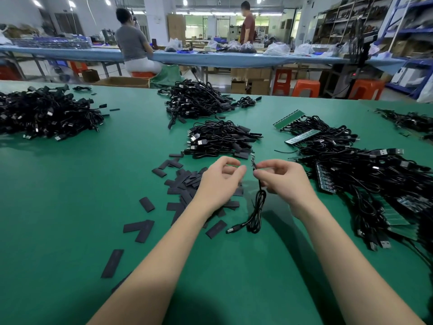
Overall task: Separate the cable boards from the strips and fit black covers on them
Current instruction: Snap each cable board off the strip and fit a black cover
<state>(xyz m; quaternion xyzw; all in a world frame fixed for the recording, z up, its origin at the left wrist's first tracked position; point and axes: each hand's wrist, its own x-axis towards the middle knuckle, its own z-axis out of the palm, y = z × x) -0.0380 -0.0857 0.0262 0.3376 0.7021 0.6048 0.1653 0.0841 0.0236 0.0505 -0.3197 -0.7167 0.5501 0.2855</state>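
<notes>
Right hand (282,178) is pinching a small narrow circuit board (252,162) by its lower end, right where the thin black cable (257,207) joins it, so the board is sticking up with its free end clear and open for a cover to slide on. That cable is hanging down in a loose coil with its black plug (230,230) resting on the green table mat (70,184), so nothing is tugging on the board.

Left hand (219,181) is sitting just beside the board with fingers curled and thumb meeting fingertips. Can't honestly tell whether it's holding a cover, nothing dark is showing between the fingers.

Layout is making sense to me: the scattered flat black sleeve covers (185,184) are lying directly under and left of the left hand, so it's grabbing from there. The unseparated green board strips with cables attached (328,148) are piled on the right, next to the hand doing the snapping off. The tidy bundle of cables with covers fitted (222,139) is sitting straight ahead, probably the done pile.

My guess is the board is already off its strip and getting sleeved next.
</notes>
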